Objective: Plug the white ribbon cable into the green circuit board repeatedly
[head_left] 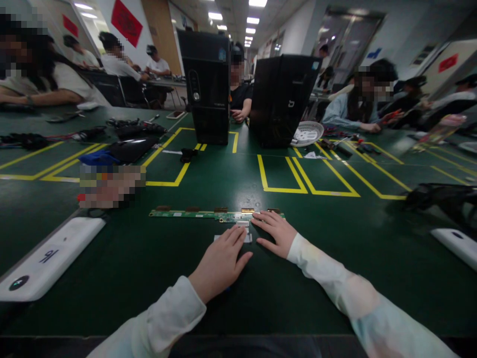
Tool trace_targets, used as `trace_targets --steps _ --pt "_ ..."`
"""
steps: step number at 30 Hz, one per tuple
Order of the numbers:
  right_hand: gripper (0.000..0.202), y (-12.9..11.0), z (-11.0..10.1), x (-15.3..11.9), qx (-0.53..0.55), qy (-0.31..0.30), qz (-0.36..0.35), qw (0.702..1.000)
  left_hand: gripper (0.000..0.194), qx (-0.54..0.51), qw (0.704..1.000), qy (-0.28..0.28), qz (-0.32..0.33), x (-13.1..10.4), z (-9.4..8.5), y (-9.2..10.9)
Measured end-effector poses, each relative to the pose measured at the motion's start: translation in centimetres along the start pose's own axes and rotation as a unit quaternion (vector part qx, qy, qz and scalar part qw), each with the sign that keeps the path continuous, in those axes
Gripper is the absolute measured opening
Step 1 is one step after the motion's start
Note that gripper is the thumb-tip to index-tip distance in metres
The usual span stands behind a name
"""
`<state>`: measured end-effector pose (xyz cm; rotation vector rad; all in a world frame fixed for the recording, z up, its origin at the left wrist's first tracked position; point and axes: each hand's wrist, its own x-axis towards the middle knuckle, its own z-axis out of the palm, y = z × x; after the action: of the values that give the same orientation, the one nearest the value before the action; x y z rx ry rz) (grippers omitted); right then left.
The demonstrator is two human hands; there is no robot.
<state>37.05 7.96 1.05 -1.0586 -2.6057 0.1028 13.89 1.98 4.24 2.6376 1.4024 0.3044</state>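
Observation:
A long, narrow green circuit board (182,214) lies flat on the dark green table, with copper-coloured tabs along its far edge. My right hand (275,232) rests on the board's right end, palm down and fingers spread. Nearer to me, my left hand (224,258) lies over a small white and grey piece (248,238) just below the board's middle. Its fingers are stretched out and the thumb stands apart. The left fingers hide part of that piece. Something small and blue shows under the left palm, too hidden to make out.
Two black computer towers (210,89) (279,99) stand at the far middle. A white device (55,256) lies at the left, another (456,246) at the right. Behind are cables (137,127), a white basket (308,133) and yellow tape lines (286,190). Several people sit around.

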Motion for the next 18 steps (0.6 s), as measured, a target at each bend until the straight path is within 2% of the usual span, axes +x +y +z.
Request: trace_targets --steps 18 --pt "0.055 -0.14 -0.02 0.15 0.002 0.017 -0.006 1.000 0.063 -0.005 1.000 0.003 -0.010 -0.51 0.16 0.35"
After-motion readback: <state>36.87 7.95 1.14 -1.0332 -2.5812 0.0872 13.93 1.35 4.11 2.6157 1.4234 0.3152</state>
